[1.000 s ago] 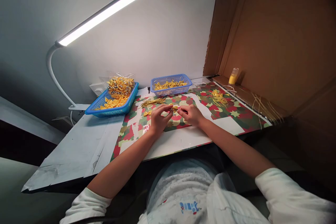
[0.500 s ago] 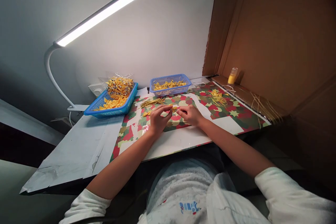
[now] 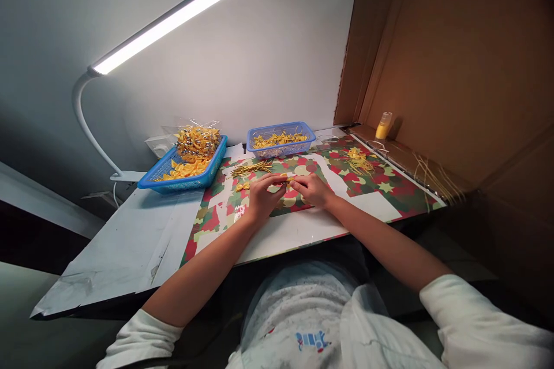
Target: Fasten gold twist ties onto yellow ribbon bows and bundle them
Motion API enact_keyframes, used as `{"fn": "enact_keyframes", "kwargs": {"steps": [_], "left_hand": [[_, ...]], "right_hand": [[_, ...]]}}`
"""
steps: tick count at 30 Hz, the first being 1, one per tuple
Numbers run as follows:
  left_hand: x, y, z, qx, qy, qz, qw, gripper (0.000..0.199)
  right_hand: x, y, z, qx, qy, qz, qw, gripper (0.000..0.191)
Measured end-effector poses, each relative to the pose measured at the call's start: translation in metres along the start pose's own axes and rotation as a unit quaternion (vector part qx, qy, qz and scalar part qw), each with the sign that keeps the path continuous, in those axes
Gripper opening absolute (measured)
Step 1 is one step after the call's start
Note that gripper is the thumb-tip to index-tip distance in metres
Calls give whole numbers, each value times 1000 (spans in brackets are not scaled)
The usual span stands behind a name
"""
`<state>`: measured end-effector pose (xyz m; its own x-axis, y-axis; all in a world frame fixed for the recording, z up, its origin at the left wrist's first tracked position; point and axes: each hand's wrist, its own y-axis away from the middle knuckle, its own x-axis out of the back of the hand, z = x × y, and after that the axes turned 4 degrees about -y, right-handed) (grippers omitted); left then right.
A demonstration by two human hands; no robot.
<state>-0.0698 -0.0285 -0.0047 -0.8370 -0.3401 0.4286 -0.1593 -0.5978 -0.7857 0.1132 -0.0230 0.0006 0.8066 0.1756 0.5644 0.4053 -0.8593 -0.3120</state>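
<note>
My left hand and my right hand meet above the patterned sheet. Between their fingertips is a small yellow ribbon bow, partly covered by the fingers. Both hands are closed in a pinch on it. Just left of my left hand lie more small yellow bows. Behind that hand is a bundle of gold twist ties, lying flat on the sheet.
At the back left a blue basket holds yellow bows and a bagged heap. A second, bluish basket stands behind my hands. Yellow bows with strings lie right, near a small yellow-filled bottle. A lit lamp arches over the left.
My fingers have drawn slightly closer together around the bow, and more of its yellow shows between them. The baskets and the other items have stayed put.
</note>
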Motion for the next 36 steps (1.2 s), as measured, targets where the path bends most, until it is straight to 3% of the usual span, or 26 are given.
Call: {"fn": "enact_keyframes", "kwargs": {"steps": [13,36], "left_hand": [[-1,0,-3,47,44,17,998,15],[2,-2,1,-29,-31,29,999,10]], "right_hand": [[2,1,-1,-13,26,16,999,44],[1,1,-1,-26,35,22,999,43]]}}
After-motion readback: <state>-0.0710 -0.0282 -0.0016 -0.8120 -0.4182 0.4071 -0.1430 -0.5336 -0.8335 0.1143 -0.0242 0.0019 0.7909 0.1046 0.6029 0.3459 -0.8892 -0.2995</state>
